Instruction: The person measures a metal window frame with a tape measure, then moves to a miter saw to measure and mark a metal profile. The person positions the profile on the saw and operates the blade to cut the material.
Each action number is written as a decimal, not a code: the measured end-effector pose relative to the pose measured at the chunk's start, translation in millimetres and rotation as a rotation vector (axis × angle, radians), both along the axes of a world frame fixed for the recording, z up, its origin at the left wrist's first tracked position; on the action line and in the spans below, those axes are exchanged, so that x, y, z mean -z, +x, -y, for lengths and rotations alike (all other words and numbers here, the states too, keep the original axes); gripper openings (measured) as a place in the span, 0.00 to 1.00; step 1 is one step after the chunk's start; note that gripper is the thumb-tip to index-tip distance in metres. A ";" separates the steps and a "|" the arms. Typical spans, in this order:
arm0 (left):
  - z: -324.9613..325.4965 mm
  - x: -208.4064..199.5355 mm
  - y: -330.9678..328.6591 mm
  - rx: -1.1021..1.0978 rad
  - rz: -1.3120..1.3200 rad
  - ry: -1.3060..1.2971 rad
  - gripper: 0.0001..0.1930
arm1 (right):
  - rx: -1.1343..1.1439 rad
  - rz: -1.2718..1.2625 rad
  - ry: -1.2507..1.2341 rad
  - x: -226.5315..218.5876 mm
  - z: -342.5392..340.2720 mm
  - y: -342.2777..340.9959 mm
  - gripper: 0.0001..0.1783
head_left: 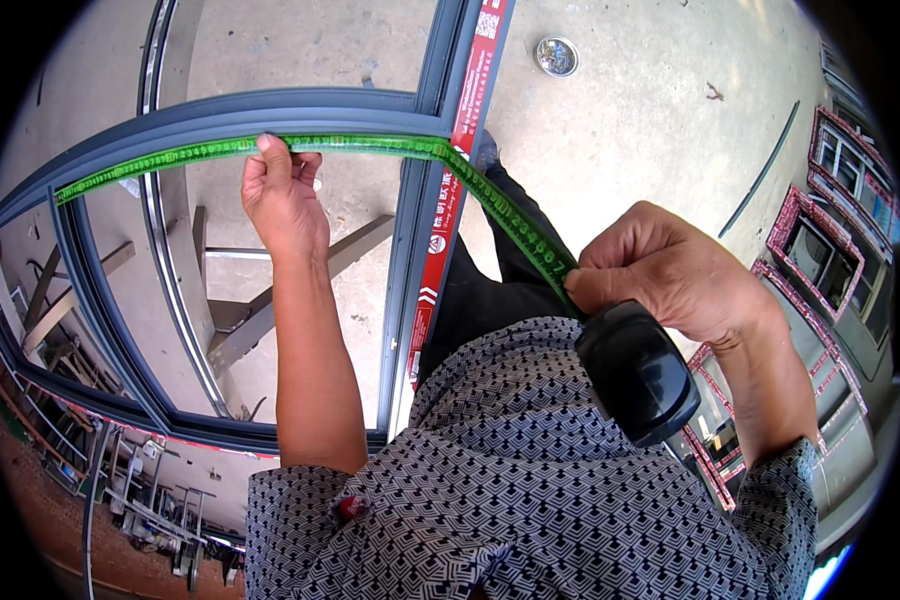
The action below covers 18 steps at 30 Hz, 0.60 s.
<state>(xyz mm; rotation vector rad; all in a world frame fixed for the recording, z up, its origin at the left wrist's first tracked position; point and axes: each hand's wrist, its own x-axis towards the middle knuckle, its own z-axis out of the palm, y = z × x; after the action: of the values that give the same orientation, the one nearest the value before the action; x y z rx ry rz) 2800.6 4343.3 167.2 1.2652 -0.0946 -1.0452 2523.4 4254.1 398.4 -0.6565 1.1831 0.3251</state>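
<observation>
Left hand [288,205] pinched on green tape blade [370,146] running along grey frame bar [300,104], right hand [675,272] pinching it beside black case [640,372]; best kept straight, untwisted and lightly taut along the bar.

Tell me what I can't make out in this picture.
All in the head view:
Where the green tape meets the black case: hidden by the right hand.
Whether the left hand pinches the tape or only presses it: its thumb hides the contact.
The tape's far end: too small near the rim.
The grey frame's top: cut off by the upper edge.
Contents of the metal bowl: too small.
</observation>
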 end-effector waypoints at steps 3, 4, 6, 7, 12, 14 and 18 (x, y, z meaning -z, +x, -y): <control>0.6 -2.3 -1.4 -0.002 0.003 0.008 0.12 | -0.008 -0.005 -0.008 -0.3 0.2 -0.6 0.11; 0.8 -3.4 -1.6 -0.003 0.006 0.011 0.12 | -0.009 -0.002 -0.010 -0.1 0.1 -0.8 0.11; 0.2 -1.6 -1.0 -0.004 0.007 0.017 0.12 | -0.012 0.001 -0.013 0.4 -0.1 -1.5 0.11; 0.1 -0.8 -0.7 -0.005 0.007 0.019 0.13 | -0.014 0.001 -0.015 0.5 -0.1 -1.8 0.11; 0.8 -2.9 -1.1 -0.004 0.011 0.031 0.13 | -0.013 -0.010 -0.013 1.0 -1.1 -1.6 0.11; 1.6 -3.3 -1.5 -0.006 0.005 0.030 0.13 | -0.005 0.002 -0.014 1.8 -2.5 -3.1 0.11; 1.4 -2.9 -0.8 -0.010 -0.008 0.025 0.13 | 0.006 -0.003 -0.004 0.3 -2.2 -1.7 0.11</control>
<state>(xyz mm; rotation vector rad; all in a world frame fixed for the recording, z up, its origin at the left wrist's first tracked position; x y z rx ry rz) 2799.8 4341.9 170.1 1.2825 -0.0694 -1.0459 2521.7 4256.3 398.1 -0.6557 1.1884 0.3192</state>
